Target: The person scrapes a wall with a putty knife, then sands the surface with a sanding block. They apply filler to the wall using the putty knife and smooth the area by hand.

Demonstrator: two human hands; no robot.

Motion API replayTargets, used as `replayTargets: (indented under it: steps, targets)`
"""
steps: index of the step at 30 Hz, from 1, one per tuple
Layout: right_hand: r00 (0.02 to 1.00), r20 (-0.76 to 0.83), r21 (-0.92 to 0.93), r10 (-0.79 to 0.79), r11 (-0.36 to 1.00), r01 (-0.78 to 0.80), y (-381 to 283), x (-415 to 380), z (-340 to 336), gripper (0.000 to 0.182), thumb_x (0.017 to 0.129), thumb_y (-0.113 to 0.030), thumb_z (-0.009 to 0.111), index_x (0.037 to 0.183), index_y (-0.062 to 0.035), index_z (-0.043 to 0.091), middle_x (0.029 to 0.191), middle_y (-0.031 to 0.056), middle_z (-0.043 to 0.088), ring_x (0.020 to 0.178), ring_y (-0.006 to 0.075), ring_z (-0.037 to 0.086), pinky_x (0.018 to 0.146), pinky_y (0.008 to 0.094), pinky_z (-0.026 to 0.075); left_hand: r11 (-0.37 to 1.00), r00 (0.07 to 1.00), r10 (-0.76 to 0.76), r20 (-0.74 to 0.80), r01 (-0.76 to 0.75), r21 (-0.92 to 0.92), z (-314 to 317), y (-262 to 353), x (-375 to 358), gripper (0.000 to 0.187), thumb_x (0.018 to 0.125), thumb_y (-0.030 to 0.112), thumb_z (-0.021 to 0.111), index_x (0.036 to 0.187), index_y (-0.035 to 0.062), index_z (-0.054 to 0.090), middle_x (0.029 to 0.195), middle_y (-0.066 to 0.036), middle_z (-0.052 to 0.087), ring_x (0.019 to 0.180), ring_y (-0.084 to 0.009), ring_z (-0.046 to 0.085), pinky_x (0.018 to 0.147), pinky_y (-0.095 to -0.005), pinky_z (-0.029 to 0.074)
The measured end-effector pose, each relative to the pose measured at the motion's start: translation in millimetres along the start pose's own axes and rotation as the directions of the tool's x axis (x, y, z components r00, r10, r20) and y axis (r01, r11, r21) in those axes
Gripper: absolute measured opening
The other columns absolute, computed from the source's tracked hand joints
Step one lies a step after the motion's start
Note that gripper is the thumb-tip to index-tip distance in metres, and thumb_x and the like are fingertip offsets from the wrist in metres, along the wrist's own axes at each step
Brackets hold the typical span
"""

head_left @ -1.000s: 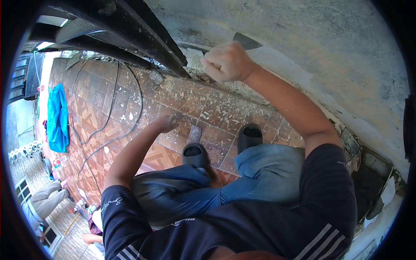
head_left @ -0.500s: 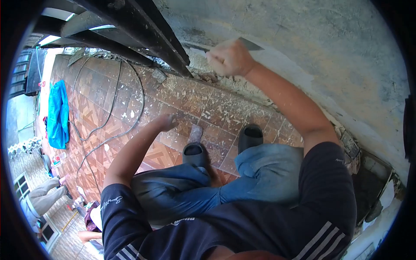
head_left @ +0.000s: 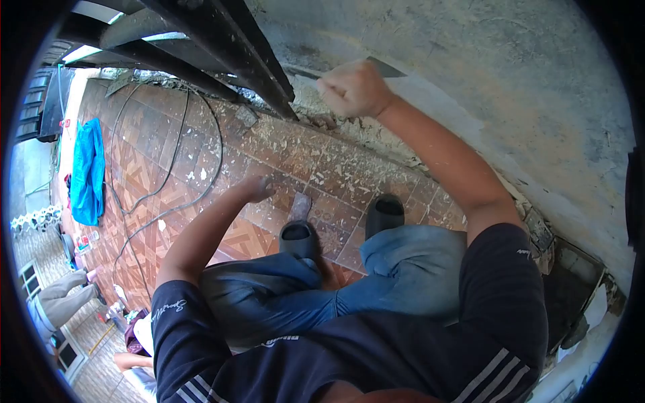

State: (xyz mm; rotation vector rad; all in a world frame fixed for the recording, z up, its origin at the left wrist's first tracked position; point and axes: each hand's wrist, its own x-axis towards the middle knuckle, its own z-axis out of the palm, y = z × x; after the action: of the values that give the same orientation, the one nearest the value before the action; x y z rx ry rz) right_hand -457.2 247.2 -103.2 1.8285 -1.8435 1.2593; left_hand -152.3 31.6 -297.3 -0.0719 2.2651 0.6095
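My right hand point(head_left: 356, 91) is closed in a fist close to the rough wall point(head_left: 484, 74). A pointed grey metal blade point(head_left: 386, 68), apparently of a trowel, sticks out past it; the grip is hidden in the fingers. Beneath the hand, the foot of the wall point(head_left: 349, 126) is crumbly and chipped. Over the tiled floor hangs my left hand point(head_left: 255, 189), its fingers curled in and partly hidden, with no object showing in it. A flat greyish slab point(head_left: 301, 206) lies on the tiles near that hand, just ahead of a dark slipper point(head_left: 297, 235).
Dark metal beams point(head_left: 222, 47) slant down at upper left, near my right hand. Pale chips point(head_left: 329, 164) litter the floor. A black cable point(head_left: 178, 154) loops across the tiles beside a blue cloth point(head_left: 87, 171). Other people's legs point(head_left: 64, 302) and an arm point(head_left: 131, 361) show at lower left.
The view has shifted slightly. My right hand has barely moved and still grips the trowel by the wall; my left hand stays curled in about the same place.
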Motion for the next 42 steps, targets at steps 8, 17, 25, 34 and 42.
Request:
replayTargets:
  steps: [8, 17, 25, 34, 42]
  targets:
    - [0.987, 0.15, -0.003, 0.057, 0.998, -0.057, 4, -17, -7, 0.037, 0.084, -0.009, 0.06, 0.05, -0.0109, 0.044, 0.045, 0.0037, 0.041, 0.04, 0.0178, 0.045, 0.041, 0.0338, 0.037, 0.999, 0.999, -0.034, 0.035, 0.034, -0.002, -7, -3, -5, 0.043, 0.092, 0.043, 0.059, 0.111, 0.0055, 0.066, 0.106, -0.026, 0.068, 0.102, -0.0435, 0.064, 0.091, -0.0494, 0.05]
    - [0.989, 0.145, -0.042, 0.039, 0.999, -0.033, -9, -9, 1, 0.032, 0.085, -0.021, 0.061, 0.055, -0.0127, 0.057, 0.052, 0.0099, 0.055, 0.046, 0.0295, 0.054, 0.046, 0.039, 0.044, 0.997, 0.997, -0.057, 0.048, 0.055, 0.048, 2, -1, -4, 0.045, 0.093, 0.044, 0.058, 0.115, 0.0058, 0.065, 0.108, -0.026, 0.067, 0.104, -0.0446, 0.063, 0.092, -0.0504, 0.049]
    - [0.974, 0.191, -0.025, 0.123, 0.992, -0.12, 5, -28, -14, 0.034, 0.085, -0.018, 0.061, 0.053, -0.0104, 0.053, 0.047, 0.0077, 0.049, 0.044, 0.0279, 0.053, 0.044, 0.0375, 0.046, 0.989, 0.992, -0.089, 0.089, 0.077, 0.124, 1, -7, -2, 0.045, 0.093, 0.046, 0.058, 0.117, 0.008, 0.065, 0.113, -0.026, 0.066, 0.108, -0.0437, 0.062, 0.095, -0.0504, 0.048]
    - [0.996, 0.024, 0.051, -0.088, 0.995, 0.086, -11, 2, -18, 0.04, 0.087, -0.015, 0.06, 0.051, -0.0116, 0.044, 0.045, 0.0027, 0.04, 0.039, 0.0183, 0.041, 0.037, 0.0308, 0.033, 0.999, 0.998, -0.047, 0.033, 0.047, -0.004, -12, 9, -4, 0.045, 0.093, 0.043, 0.057, 0.119, 0.006, 0.064, 0.115, -0.026, 0.066, 0.109, -0.0435, 0.062, 0.096, -0.0497, 0.048]
    - [0.985, 0.154, 0.02, 0.073, 0.997, -0.077, -18, -12, -25, 0.035, 0.084, -0.017, 0.061, 0.052, -0.0109, 0.047, 0.047, 0.0072, 0.048, 0.042, 0.0255, 0.051, 0.042, 0.0349, 0.043, 0.997, 0.998, -0.068, 0.008, 0.067, 0.032, -7, 10, -9, 0.042, 0.093, 0.041, 0.059, 0.118, 0.0075, 0.065, 0.114, -0.026, 0.066, 0.109, -0.0429, 0.062, 0.095, -0.0486, 0.049]
